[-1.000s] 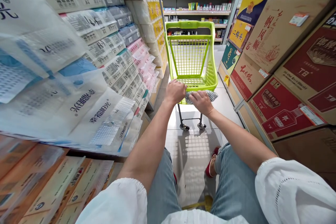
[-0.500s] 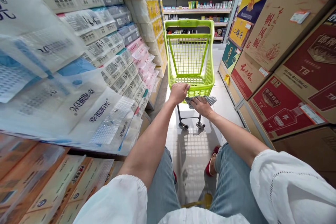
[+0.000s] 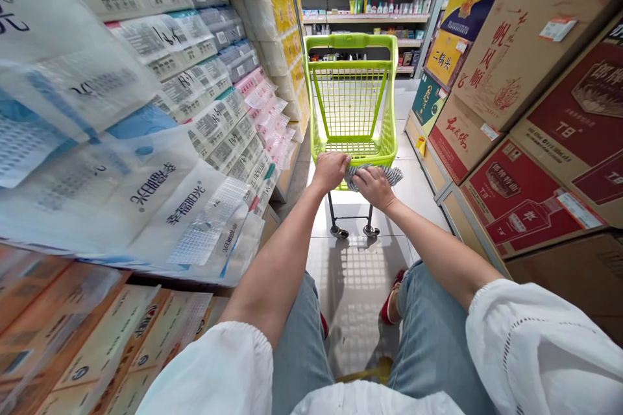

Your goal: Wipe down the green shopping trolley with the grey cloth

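A lime-green plastic shopping cart (image 3: 355, 100) stands in the aisle ahead of me, on dark legs with black casters. My left hand (image 3: 331, 168) is closed around the left part of its near edge. Just to the right, my right hand (image 3: 374, 185) grips a grey-and-white striped cloth (image 3: 393, 175), pressed against the cart's near lower side. Part of the cloth sticks out past my fingers on the right. No goods show in the basket.
Packs of tissue paper (image 3: 195, 84) are stacked along the left side. Cardboard liquor cartons (image 3: 530, 201) line the right on a low shelf. Shelves with small bottles and boxes (image 3: 370, 10) cross the far end. Pale floor tiles (image 3: 355, 266) run between.
My right hand has moved slightly upward with the cloth along the cart's near side. My left hand keeps its hold, and the cart stays almost in place.
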A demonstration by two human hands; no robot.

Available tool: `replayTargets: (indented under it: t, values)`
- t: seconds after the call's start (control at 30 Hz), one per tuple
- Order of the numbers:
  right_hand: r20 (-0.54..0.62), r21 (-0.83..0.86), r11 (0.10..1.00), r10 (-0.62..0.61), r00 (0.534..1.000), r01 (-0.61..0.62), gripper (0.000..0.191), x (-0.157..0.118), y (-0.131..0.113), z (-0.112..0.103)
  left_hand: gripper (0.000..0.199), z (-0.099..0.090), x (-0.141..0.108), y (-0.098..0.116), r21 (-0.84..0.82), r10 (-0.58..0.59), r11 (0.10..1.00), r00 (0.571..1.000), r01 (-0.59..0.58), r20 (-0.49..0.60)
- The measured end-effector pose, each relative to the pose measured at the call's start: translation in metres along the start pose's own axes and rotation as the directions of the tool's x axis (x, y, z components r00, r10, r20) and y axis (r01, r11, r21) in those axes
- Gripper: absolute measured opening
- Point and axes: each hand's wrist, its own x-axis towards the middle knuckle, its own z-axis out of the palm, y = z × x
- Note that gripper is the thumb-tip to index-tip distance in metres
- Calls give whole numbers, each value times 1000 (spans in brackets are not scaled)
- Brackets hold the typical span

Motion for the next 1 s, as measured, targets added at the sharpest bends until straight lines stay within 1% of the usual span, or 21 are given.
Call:
replayTargets:
  t: [0.07,0.13,0.23,0.3,0.37,0.47,0.53,0.6,0.67,0.73,0.8,0.87,0.93,1.0]
  values:
    - [73,0,999,-43,996,44,21,-14,-4,13,37,0,0,-1,1,-5,1000,1000,5,4]
    - [134,6,996,-85,987,85,20,-24,-7,21,37,0,-1,-3,0,-7,1000,1000,7,5]
    - [158,-6,994,-108,981,110,20,-24,-9,20,37,0,-2,-4,0,-5,1000,1000,5,-3]
    - [115,-25,996,-87,989,91,21,-12,-9,10,35,0,-3,-6,2,5,1000,1000,-5,-8]
    - [36,-26,998,-53,998,54,23,4,-6,-6,34,0,-3,-7,7,12,1000,1000,-12,-8]
    - [-88,7,999,42,995,-42,26,26,2,-29,30,-1,-4,-6,17,8,1000,1000,-8,2]
    - [-140,25,994,105,985,-102,26,32,6,-36,28,-1,-4,-5,24,0,1000,1000,-1,7]
    - [-151,31,991,130,980,-127,26,30,8,-35,26,-1,-3,-4,25,-7,1000,1000,7,9]
    - [-127,26,994,112,986,-110,25,23,7,-26,27,-1,-3,-3,15,-15,1000,1000,15,8]
    - [-77,18,998,65,995,-64,24,11,3,-13,30,-2,-2,-4,-2,-20,1000,1000,20,3]
    - [-2,14,1000,-5,1000,5,22,-2,-1,0,34,-3,-2,-6,-8,-27,1000,1000,27,1]
    - [82,13,997,-74,994,73,22,-14,-5,9,37,-6,-2,-7,6,-31,999,999,31,7]
    - [142,12,993,-122,982,121,22,-21,-7,13,40,-9,-3,-7,31,-42,999,999,41,18]
    - [154,12,991,-135,979,135,23,-21,-7,11,41,-13,-4,-4,64,-69,996,997,68,17]
